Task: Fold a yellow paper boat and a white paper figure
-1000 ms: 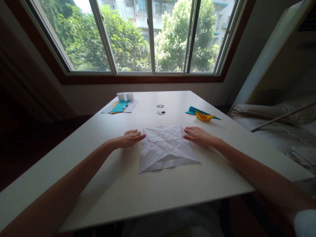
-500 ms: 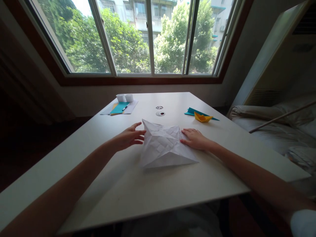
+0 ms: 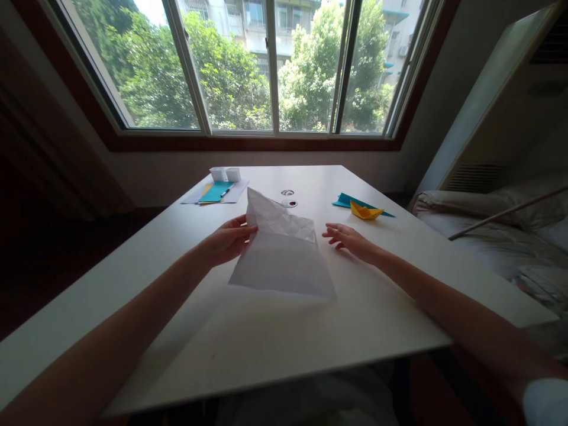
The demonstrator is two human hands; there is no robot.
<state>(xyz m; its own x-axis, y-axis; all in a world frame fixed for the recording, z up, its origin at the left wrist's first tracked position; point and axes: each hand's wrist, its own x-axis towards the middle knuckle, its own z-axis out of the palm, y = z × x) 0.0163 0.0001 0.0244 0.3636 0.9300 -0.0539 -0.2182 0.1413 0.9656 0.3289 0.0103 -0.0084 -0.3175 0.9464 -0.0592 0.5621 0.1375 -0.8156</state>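
Pinching the creased white paper sheet (image 3: 284, 260) by its left side, tilted over the smooth white bench (image 3: 248, 349), I want my left grip (image 3: 227, 241) light enough to spare its creases, and my right grip (image 3: 348, 239), empty just beside the sheet, ready to steady its free edge.

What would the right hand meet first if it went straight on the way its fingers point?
Most likely the right edge of the white sheet, just past the right hand's fingertips. The sheet is partly raised and depth is unclear, so the fingers might pass above or below it.
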